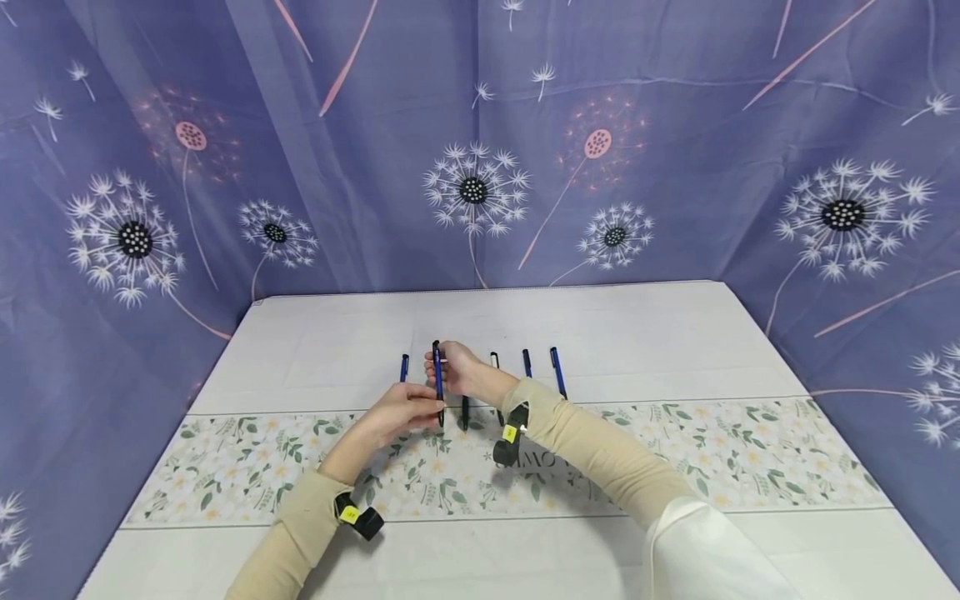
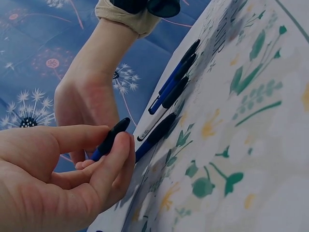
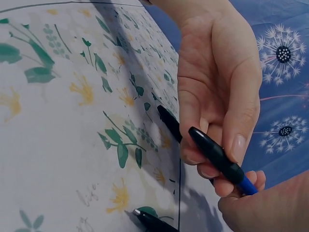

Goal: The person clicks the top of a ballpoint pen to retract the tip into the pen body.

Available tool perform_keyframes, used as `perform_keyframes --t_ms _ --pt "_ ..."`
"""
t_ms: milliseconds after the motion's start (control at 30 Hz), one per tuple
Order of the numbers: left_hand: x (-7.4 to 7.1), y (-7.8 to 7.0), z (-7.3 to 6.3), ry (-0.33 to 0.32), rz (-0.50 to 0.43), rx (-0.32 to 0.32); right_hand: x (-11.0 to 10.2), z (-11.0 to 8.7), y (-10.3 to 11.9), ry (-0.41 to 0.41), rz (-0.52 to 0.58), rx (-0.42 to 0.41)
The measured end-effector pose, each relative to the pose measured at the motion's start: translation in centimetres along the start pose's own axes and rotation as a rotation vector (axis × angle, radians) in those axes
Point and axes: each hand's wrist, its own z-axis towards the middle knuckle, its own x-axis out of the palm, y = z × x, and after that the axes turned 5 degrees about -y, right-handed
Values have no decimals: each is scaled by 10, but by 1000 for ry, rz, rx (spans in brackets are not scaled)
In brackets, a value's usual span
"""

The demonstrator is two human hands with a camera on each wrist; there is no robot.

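Note:
A blue pen with a black grip point(image 1: 438, 379) stands roughly upright above the table, its clip end uppermost in the head view. My left hand point(image 1: 397, 414) pinches the black grip point(image 2: 110, 137) between thumb and fingers near the lower end. Curled around the upper part of the same pen are the fingers of my right hand point(image 1: 459, 368); its thumb overlaps the blue barrel point(image 3: 247, 186) in the right wrist view. Another blue pen point(image 1: 404, 367) lies just left of the hands, partly behind the left one. Below the right hand, a black-gripped pen point(image 1: 465, 413) is partly hidden.
Right of the hands lie a white pen with a black grip point(image 1: 495, 362) and two blue pens, one nearer point(image 1: 527, 364) and one farther right point(image 1: 557, 372). A floral runner point(image 1: 262, 467) crosses the white table point(image 1: 637, 333). Purple dandelion curtains point(image 1: 375, 167) surround its back and sides.

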Motion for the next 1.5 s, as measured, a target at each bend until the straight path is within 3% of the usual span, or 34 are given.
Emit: perform_keyframes --t_ms 267,533,833,1300,1500 --pt "-1 1 2 -12 -20 9 1 1 0 -13 -40 -14" --pt "-1 -1 0 -46 -8 -10 -9 41 -10 -25 -87 -27" --pt "0 -1 2 -80 36 2 -4 10 -2 -45 -150 -75" --pt "1 -2 1 -96 73 12 -3 4 1 -41 -176 -76" --pt "3 -5 -1 -134 84 8 -2 2 1 -49 -188 -92"
